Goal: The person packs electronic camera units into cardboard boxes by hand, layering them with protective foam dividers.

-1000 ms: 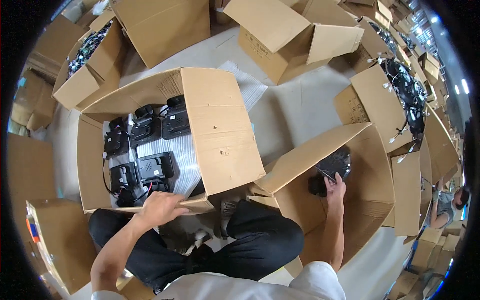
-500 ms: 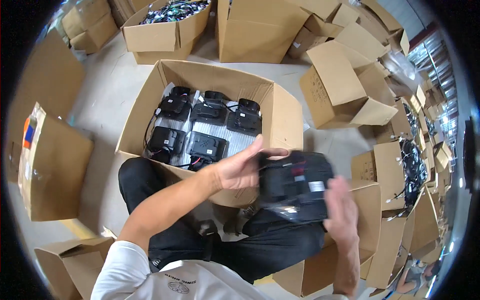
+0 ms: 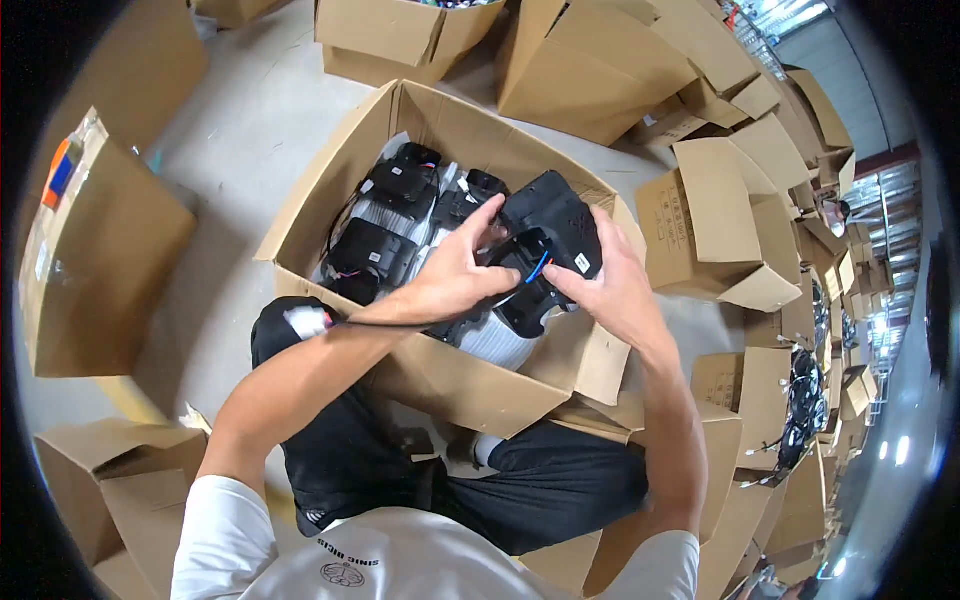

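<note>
A black plastic device housing (image 3: 552,215), with blue and red wires and a small white label, is held tilted above the right part of an open cardboard box (image 3: 490,395). My left hand (image 3: 462,265) grips its left side, thumb near the wires. My right hand (image 3: 612,288) grips its right side, thumb close to the same wires. A black cable (image 3: 385,324) trails left across my left wrist, ending in a blurred white connector (image 3: 308,320). Inside the box, several similar black housings (image 3: 372,252) lie on white padding (image 3: 497,338); my hands partly hide some.
My knees are against the near side of the box. Other open cartons stand around: a tall carton (image 3: 110,260) at left, a carton (image 3: 715,225) at right, and one with bundled black cables (image 3: 803,400) farther right. A carton (image 3: 590,70) stands beyond on the grey floor (image 3: 255,110).
Both hands have carried the housing from the right, beside the box, to over it. The housing is turned, its clear plastic wrapping no longer visible. The view has shifted, and the trailing cable now shows.
</note>
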A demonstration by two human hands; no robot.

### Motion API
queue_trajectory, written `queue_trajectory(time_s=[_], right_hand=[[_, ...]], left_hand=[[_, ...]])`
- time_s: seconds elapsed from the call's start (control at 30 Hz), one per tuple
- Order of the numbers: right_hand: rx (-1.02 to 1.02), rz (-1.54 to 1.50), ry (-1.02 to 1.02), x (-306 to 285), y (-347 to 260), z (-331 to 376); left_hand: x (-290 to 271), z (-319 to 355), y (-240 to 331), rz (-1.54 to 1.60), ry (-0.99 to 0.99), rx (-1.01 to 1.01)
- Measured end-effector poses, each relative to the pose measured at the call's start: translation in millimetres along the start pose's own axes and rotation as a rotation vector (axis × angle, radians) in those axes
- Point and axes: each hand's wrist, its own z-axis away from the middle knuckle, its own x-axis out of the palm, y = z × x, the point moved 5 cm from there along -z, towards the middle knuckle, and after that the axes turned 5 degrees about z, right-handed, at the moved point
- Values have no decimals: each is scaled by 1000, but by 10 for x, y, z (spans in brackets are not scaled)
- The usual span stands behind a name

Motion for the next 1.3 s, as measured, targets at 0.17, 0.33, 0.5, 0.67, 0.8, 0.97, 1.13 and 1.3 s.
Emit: queue_trajectory(time_s=[0.17,0.33,0.5,0.67,0.8,0.97,1.13,1.3], right_hand=[[47,-97,-276,361,331,-274],[132,593,-664,1424,1224,-160],[263,728,-807,2320,1620,258],[85,338,-638,2417,1809,429],[-59,511,-424,2637,1722,620],[-48,409,-611,2725,2042,574],[-46,267,-624,2397,1951,532],[-31,423,-450,1791,1161,330]], left_hand=[[-5,47,-165,140,22,-175],[-101,130,-385,-382,-165,-365],[-352,115,-179,-306,-35,-300],[-399,178,-31,-345,61,-169],[-386,229,-79,-483,79,-57],[-146,324,-63,-665,69,127],[-171,333,-97,-769,-13,26],[-109,462,-505,-1175,-274,69]])
